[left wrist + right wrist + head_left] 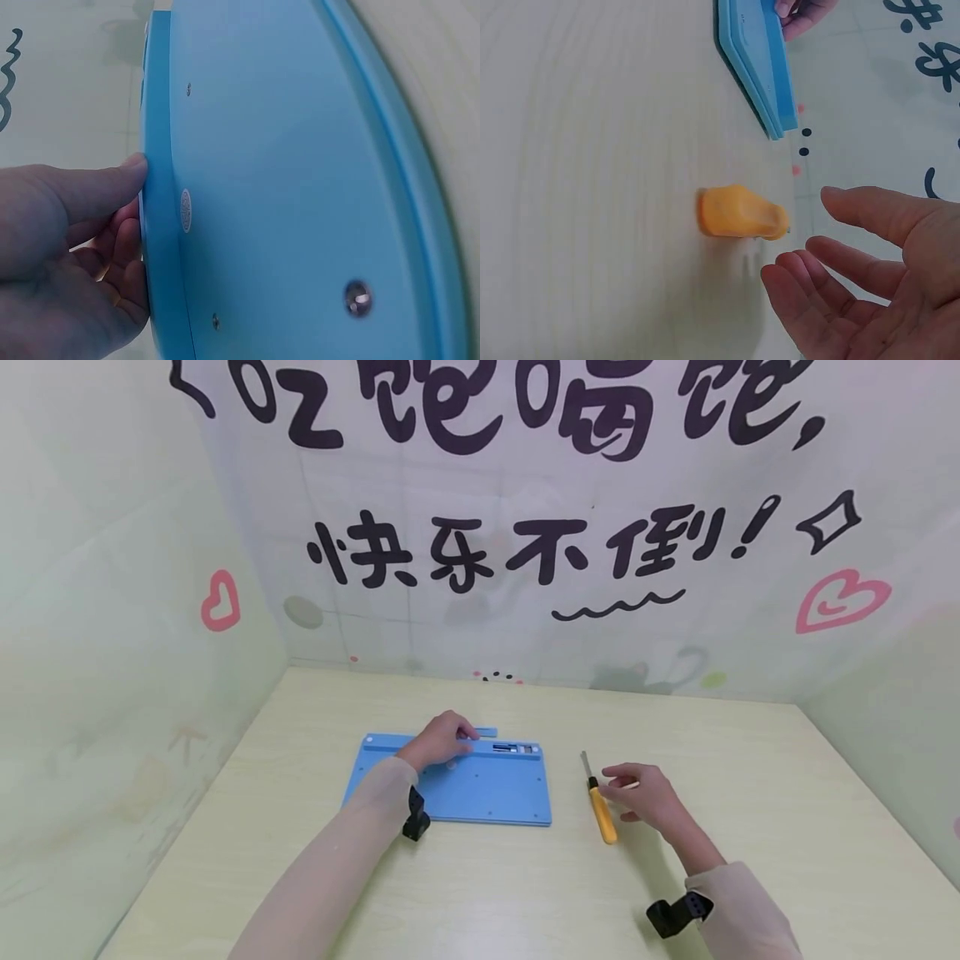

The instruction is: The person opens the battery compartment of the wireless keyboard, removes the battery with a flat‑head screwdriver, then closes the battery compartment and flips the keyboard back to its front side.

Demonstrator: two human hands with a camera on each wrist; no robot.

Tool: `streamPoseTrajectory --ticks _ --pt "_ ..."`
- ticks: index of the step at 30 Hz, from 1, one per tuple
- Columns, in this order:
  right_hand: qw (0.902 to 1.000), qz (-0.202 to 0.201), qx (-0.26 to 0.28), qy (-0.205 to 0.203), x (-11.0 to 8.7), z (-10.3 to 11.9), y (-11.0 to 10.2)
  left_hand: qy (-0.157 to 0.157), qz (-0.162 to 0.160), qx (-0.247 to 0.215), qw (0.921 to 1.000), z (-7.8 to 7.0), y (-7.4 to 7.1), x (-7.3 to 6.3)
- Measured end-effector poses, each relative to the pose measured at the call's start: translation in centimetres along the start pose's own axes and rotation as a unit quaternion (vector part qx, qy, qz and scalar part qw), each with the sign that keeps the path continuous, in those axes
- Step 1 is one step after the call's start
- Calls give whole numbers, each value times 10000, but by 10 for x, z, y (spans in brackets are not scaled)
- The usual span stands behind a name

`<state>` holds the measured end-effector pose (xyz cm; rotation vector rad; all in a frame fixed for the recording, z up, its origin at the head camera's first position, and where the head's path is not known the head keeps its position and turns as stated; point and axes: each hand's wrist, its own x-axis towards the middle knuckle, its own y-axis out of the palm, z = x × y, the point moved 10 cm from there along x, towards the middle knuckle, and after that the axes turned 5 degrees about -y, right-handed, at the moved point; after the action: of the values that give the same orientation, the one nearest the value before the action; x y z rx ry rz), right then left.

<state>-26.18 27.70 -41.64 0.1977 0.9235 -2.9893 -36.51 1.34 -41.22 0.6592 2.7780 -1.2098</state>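
Note:
A light blue keyboard (487, 789) lies underside up, showing small screws and a raised ridge along its far edge. At that ridge is my left hand (442, 739), its thumb on the ridge and its fingers curled behind it. The open battery compartment (506, 747) is at the ridge's right end, with a dark battery inside. Just behind lies a small blue battery cover (487, 732), partly hidden by the left hand. My right hand (643, 793) hovers with loosely bent fingers beside a screwdriver (602, 814), whose yellow handle (739, 212) shows apart from the fingers in the right wrist view.
The pale wooden table (480, 893) meets a printed fabric backdrop (450, 635) at its far edge. More fabric hangs on the left and right sides. Black wrist cameras (415, 816) are strapped over both sleeves.

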Motion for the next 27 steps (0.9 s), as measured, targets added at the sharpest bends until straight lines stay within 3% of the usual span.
streamPoseTrajectory --ticks 12,27 --pt "9991 43 -58 429 0 -22 16 -126 16 9 9999 3 -1 -1" --pt "9992 -10 -225 321 -1 -18 15 -81 39 33 10000 1 0 1"
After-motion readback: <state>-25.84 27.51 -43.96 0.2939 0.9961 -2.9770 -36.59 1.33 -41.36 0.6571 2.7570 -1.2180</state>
